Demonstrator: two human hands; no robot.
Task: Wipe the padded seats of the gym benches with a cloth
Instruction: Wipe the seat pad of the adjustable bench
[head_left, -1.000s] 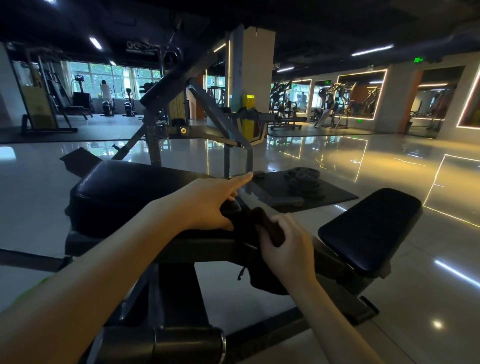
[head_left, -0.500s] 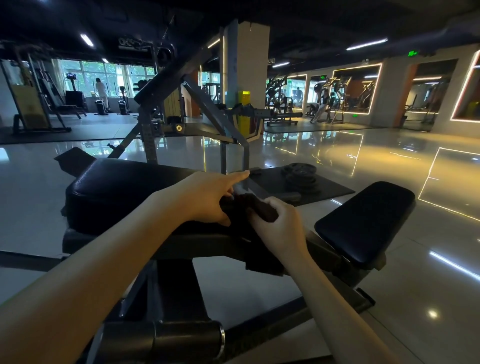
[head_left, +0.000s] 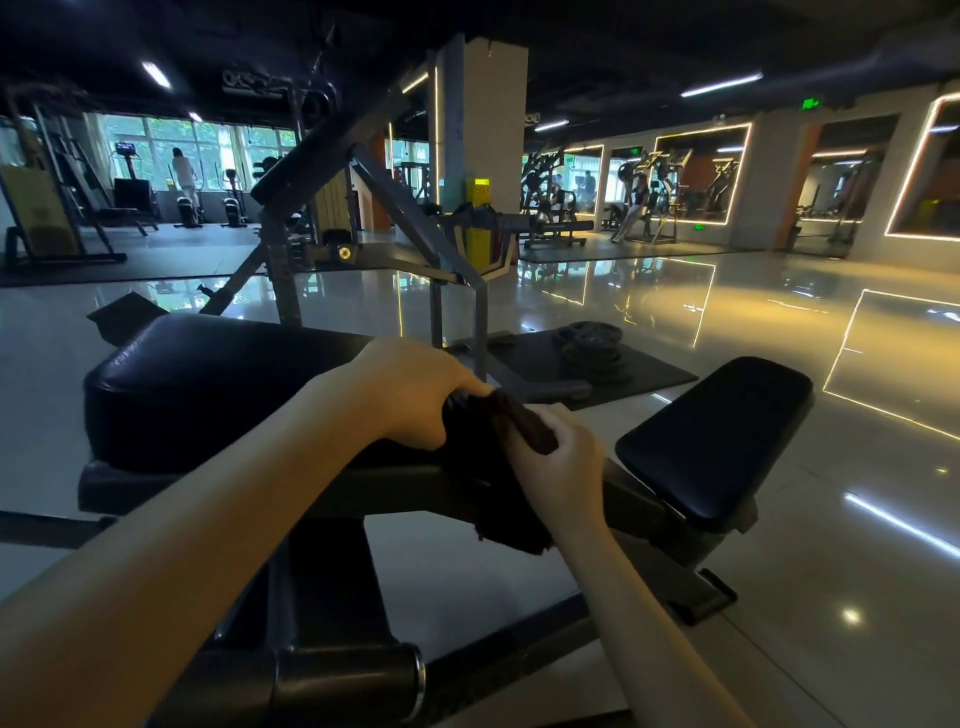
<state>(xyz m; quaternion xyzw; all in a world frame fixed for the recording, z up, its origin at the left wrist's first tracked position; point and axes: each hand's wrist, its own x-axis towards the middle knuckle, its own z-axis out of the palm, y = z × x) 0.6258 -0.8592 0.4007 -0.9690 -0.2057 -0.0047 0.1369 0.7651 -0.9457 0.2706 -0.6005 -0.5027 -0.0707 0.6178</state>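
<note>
The bench (head_left: 322, 493) before me stands on glossy floor (head_left: 831, 571), big pad (head_left: 208, 384) left, small seat (head_left: 717, 436) right, my cloth (head_left: 493, 493) at the gap between, a mat (head_left: 654, 374) with plates (head_left: 592, 345) behind.

Two bench pads (head_left: 218, 384) (head_left: 717, 436), one cloth (head_left: 501, 499), two hands (head_left: 410, 395) (head_left: 558, 467), one weight-plate stack (head_left: 592, 345)

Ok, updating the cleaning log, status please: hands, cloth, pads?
Both grip the cloth: left hand, right hand. It's bunched at end of long pad, part hanging. No hand on small seat pad. Nothing in the way.
</note>
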